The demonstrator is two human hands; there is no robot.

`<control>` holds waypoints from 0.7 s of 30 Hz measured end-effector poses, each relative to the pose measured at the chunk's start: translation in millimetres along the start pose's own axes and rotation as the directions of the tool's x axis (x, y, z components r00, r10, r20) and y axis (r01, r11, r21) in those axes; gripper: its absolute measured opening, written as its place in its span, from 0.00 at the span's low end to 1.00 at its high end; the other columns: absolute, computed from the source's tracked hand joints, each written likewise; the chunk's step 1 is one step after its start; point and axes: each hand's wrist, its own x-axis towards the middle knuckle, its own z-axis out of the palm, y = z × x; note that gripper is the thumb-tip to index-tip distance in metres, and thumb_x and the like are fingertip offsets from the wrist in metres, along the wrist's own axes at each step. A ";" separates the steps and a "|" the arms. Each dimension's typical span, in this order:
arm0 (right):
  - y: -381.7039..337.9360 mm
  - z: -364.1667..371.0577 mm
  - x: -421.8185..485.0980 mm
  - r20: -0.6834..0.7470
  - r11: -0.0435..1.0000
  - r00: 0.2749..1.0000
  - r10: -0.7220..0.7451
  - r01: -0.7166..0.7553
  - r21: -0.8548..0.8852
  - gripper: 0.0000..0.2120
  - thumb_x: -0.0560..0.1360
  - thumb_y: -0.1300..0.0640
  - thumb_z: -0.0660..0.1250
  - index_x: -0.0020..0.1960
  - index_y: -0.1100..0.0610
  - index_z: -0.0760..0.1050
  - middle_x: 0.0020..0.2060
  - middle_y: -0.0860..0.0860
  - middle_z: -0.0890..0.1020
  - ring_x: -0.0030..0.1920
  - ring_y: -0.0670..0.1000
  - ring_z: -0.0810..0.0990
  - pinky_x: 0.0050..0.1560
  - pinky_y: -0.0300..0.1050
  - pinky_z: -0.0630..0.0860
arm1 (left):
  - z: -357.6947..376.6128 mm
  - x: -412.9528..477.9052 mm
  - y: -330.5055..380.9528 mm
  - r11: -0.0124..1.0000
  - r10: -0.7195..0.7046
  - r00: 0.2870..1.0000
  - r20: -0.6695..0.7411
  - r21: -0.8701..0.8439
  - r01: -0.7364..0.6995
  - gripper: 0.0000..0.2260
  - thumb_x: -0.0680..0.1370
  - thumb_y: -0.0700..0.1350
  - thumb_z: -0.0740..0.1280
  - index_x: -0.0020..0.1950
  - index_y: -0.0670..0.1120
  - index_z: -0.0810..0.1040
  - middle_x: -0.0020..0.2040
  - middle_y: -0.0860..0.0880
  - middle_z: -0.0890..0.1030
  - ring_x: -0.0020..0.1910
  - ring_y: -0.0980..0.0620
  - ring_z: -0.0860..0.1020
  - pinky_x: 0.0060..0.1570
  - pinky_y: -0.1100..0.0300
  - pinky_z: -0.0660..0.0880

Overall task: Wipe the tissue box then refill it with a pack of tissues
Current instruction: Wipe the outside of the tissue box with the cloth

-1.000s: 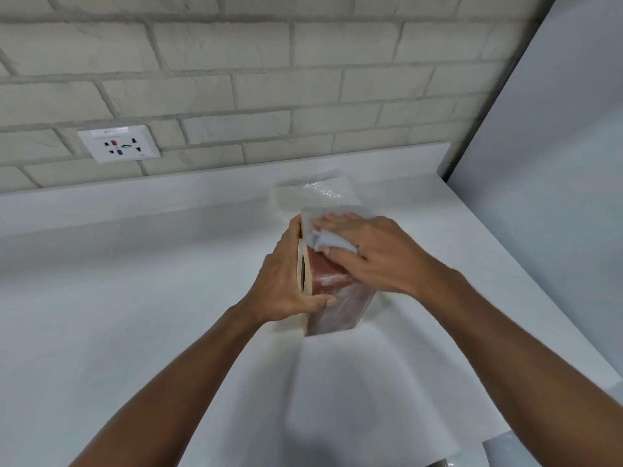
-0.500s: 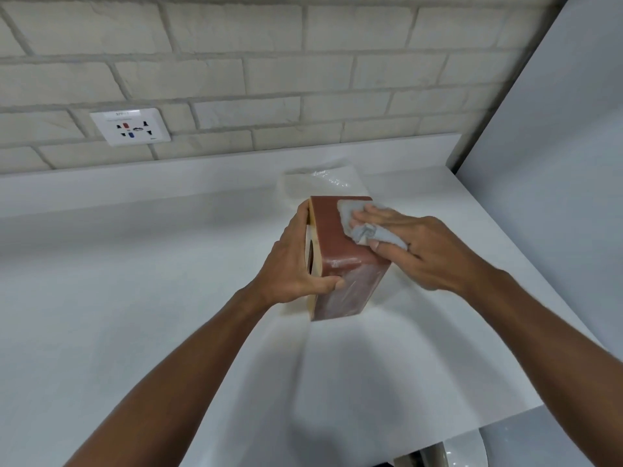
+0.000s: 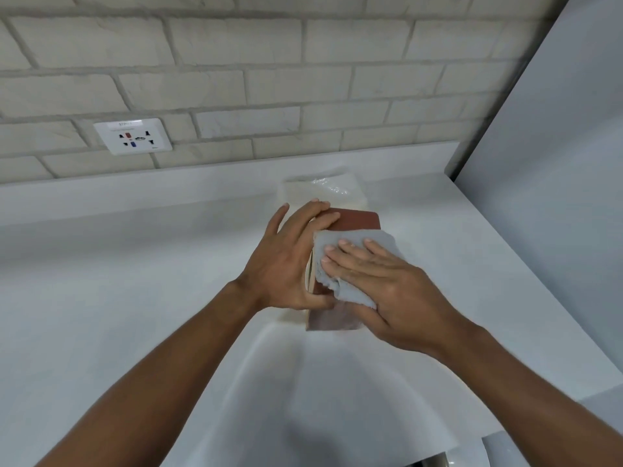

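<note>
A reddish-brown tissue box (image 3: 354, 220) stands on its side on the white counter (image 3: 135, 281). My left hand (image 3: 286, 261) grips it from the left, thumb curled round its near edge and fingers over the far top. My right hand (image 3: 387, 284) lies flat with straight fingers on a grey cloth (image 3: 350, 261), pressing it against the box's upper face. Behind the box lies a clear-wrapped pack of tissues (image 3: 320, 190), partly hidden by the box and my left hand.
A brick wall with a white power socket (image 3: 133, 136) runs along the back. A grey panel (image 3: 556, 163) closes off the right side. The counter's front edge runs at the lower right, with a round white object (image 3: 472, 456) below it.
My right hand slid the cloth from the box's far end back toward me, over the near part. My left hand's fingers shifted up over the box's far top. The view moved closer.
</note>
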 end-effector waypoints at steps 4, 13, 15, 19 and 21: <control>20.0 0.7 -13.2 -0.091 1.000 0.996 0.018 -0.019 -0.011 0.23 0.81 0.52 0.59 0.74 0.55 0.67 0.74 0.49 0.69 0.76 0.47 0.62 0.75 0.53 0.62 | 1.7 1.0 3.4 0.999 -0.016 0.999 -0.040 -0.043 0.015 0.57 0.62 0.78 0.71 0.80 0.42 0.66 0.79 0.43 0.65 0.80 0.45 0.64 0.78 0.42 0.58; 1.4 22.1 0.7 -0.230 0.997 0.971 -0.064 0.055 -0.048 0.25 0.76 0.58 0.69 0.72 0.57 0.71 0.72 0.50 0.71 0.75 0.51 0.65 0.73 0.58 0.64 | 15.7 3.1 -3.5 0.976 -0.033 0.998 -0.062 -0.217 0.018 0.49 0.65 0.64 0.78 0.78 0.45 0.64 0.78 0.39 0.64 0.80 0.44 0.62 0.70 0.37 0.68; 13.0 22.1 -3.0 -0.287 1.000 0.958 0.006 -0.004 0.008 0.22 0.78 0.57 0.67 0.70 0.58 0.72 0.70 0.52 0.73 0.74 0.52 0.67 0.71 0.60 0.66 | 14.6 5.8 -1.5 0.958 -0.060 0.994 -0.088 -0.283 0.032 0.50 0.65 0.66 0.78 0.78 0.43 0.66 0.78 0.39 0.63 0.79 0.45 0.63 0.70 0.42 0.71; 17.8 27.9 -18.4 -0.406 0.984 0.897 0.172 -0.141 0.105 0.19 0.78 0.59 0.64 0.69 0.61 0.73 0.69 0.54 0.74 0.74 0.54 0.68 0.69 0.63 0.68 | 18.2 6.0 3.9 0.955 -0.067 0.993 -0.098 -0.294 0.035 0.50 0.63 0.66 0.78 0.78 0.44 0.66 0.78 0.40 0.61 0.77 0.46 0.65 0.68 0.43 0.72; 4.4 33.3 -17.9 -0.403 0.995 0.909 0.103 -0.096 0.036 0.20 0.80 0.55 0.61 0.69 0.62 0.73 0.70 0.55 0.74 0.74 0.57 0.67 0.70 0.64 0.66 | 20.4 5.7 2.4 0.957 -0.062 0.993 -0.099 -0.289 0.031 0.49 0.63 0.63 0.78 0.77 0.45 0.65 0.78 0.39 0.61 0.76 0.44 0.66 0.67 0.42 0.72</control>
